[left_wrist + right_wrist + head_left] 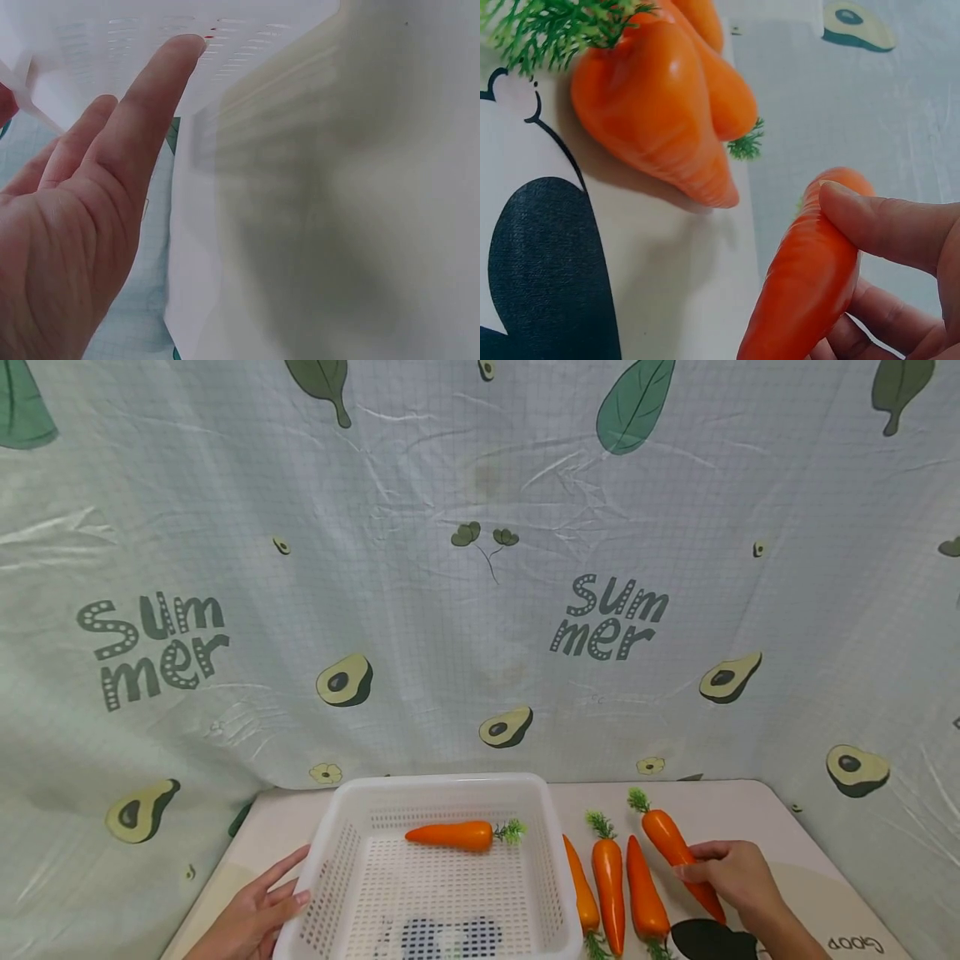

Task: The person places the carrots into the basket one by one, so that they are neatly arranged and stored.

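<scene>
Your right hand (pixel 731 877) pinches the rightmost carrot (pixel 675 847), thumb and fingers closed on its tapered half; it lies tilted on the surface (pixel 750 810) at about 4 o'clock from the basket (pixel 442 785), leafy top pointing to 11 o'clock. Just beside it, toward 9 o'clock, three more carrots (pixel 609 881) lie side by side. Your left hand (pixel 255 914) rests with straight, relaxed fingers against the white basket's 8 o'clock corner. Inside the basket, one carrot (pixel 450 835) lies crosswise near the far wall, leaves pointing to 3 o'clock.
</scene>
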A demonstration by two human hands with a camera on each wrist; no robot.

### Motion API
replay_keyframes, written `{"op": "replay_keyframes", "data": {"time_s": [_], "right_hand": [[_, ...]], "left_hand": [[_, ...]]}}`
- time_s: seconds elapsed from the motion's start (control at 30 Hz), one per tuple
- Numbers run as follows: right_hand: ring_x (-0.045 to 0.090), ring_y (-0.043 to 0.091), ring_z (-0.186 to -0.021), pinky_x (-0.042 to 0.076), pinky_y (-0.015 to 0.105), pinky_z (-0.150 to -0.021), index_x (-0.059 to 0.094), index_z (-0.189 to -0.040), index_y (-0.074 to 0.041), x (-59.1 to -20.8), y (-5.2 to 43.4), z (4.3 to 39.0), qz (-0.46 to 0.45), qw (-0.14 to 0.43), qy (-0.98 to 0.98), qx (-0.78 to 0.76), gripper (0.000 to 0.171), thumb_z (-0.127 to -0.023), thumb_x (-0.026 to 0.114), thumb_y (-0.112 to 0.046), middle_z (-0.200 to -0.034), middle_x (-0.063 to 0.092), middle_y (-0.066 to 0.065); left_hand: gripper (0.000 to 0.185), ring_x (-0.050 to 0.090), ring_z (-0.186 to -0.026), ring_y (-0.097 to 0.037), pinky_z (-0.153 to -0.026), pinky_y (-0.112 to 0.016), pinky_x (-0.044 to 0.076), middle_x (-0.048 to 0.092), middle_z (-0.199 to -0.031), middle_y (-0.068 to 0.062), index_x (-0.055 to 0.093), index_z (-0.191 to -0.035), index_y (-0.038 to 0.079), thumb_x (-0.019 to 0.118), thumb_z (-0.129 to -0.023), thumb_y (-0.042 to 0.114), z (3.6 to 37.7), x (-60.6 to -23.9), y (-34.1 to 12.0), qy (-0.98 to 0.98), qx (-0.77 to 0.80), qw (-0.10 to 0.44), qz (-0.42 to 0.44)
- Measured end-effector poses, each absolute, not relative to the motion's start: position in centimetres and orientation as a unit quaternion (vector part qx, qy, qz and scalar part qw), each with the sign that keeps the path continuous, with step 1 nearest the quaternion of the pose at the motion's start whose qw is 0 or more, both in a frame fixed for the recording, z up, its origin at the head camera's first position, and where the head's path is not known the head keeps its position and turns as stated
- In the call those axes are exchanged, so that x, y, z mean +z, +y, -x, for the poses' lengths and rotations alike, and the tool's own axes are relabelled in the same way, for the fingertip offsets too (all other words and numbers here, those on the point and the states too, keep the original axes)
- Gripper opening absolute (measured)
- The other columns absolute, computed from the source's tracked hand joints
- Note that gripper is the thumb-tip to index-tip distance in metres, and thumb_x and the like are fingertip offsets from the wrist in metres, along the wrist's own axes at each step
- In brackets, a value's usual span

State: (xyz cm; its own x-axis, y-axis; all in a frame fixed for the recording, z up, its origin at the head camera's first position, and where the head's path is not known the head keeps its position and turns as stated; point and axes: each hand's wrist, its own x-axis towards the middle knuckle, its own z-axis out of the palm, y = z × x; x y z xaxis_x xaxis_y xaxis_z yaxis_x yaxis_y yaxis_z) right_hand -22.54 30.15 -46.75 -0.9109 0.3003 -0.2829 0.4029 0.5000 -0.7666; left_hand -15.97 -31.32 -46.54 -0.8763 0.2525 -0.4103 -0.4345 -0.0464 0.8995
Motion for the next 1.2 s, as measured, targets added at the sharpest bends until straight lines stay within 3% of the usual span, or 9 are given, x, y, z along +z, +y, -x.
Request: {"op": "replay_keyframes", "data": {"time_s": [0.33,0.63,1.2], "right_hand": [[0.064,0.022,-0.078,0.060,0.038,-0.069,0.063,-0.116,0.012,-46.1,29.8,22.4,-0.206,0.057,0.860,-0.462,0.054,-0.071,0.085,-0.011,-0.099,0.070,0.025],[0.064,0.021,-0.078,0.060,0.037,-0.068,0.062,-0.118,0.011,-45.5,29.6,22.3,-0.195,0.053,0.862,-0.464,0.056,-0.072,0.085,-0.011,-0.103,0.069,0.027],[0.065,0.019,-0.078,0.057,0.036,-0.068,0.066,-0.115,0.008,-43.9,28.9,22.0,-0.172,0.052,0.865,-0.468,0.062,-0.066,0.090,-0.022,-0.097,0.073,0.017]], "left_hand": [[0.091,0.066,-0.112,-0.030,-0.093,-0.059,0.054,0.056,-0.145,-0.011,-0.004,-0.159,0.017,0.062,-0.097,0.028,16.1,-46.5,-31.0,0.663,0.709,0.227,0.085],[0.091,0.066,-0.112,-0.030,-0.093,-0.060,0.054,0.057,-0.143,-0.010,-0.004,-0.159,0.017,0.062,-0.097,0.027,16.1,-46.6,-31.1,0.660,0.712,0.226,0.082],[0.090,0.066,-0.112,-0.027,-0.094,-0.058,0.054,0.060,-0.139,-0.008,-0.004,-0.159,0.014,0.061,-0.098,0.027,16.1,-46.9,-31.1,0.653,0.718,0.227,0.079]]}}
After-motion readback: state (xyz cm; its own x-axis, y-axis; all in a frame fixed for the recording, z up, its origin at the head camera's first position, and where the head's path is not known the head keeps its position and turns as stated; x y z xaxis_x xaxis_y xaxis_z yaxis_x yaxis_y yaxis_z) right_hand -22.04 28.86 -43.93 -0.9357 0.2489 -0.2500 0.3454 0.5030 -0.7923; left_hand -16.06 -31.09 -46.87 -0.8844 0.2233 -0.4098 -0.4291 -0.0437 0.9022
